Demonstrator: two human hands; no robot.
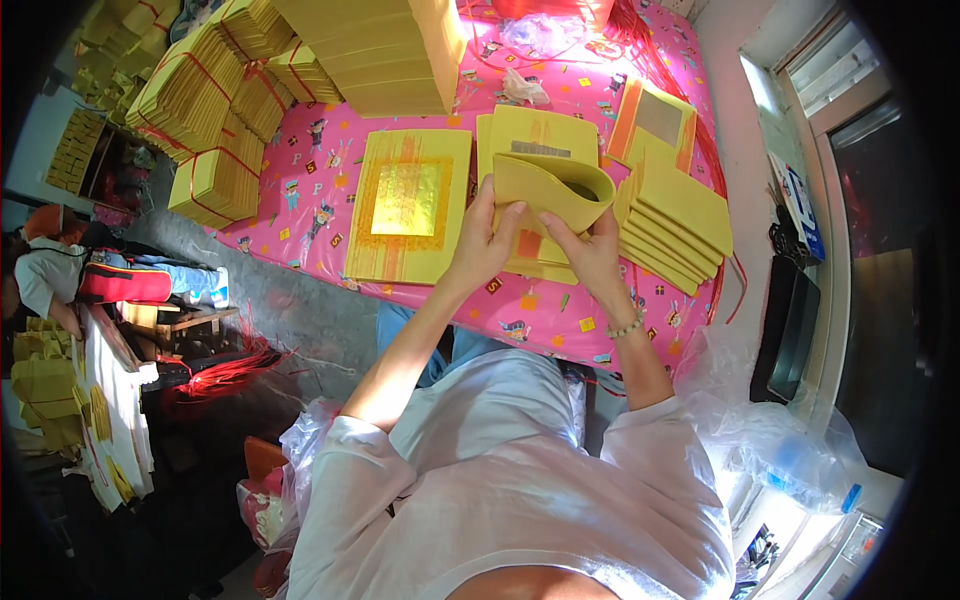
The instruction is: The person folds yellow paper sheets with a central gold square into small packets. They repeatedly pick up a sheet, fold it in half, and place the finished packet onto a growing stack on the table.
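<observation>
Between my two hands is a bent sheet of yellow paper (530,183), its right end curled over into a loop. My left hand (488,238) grips its left lower edge, thumb in front. My right hand (592,252) pinches the curled end with thumb and fingers. Under it lies a pile of yellow paper (545,125) with orange print and a grey patch, partly hidden by the held sheet. Left of my hands is a stack of yellow paper (362,215) with a shiny gold square (409,200) on top. Folded yellow paper packets (680,210) overlap in a row at the right.
A pink patterned cloth (510,315) covers the table. Bundles of yellow paper (190,95) tied with red string stand at the far left, beside a tall yellow stack (375,50). Red strings (650,40) hang at the back right. Another person (60,265) sits at the left.
</observation>
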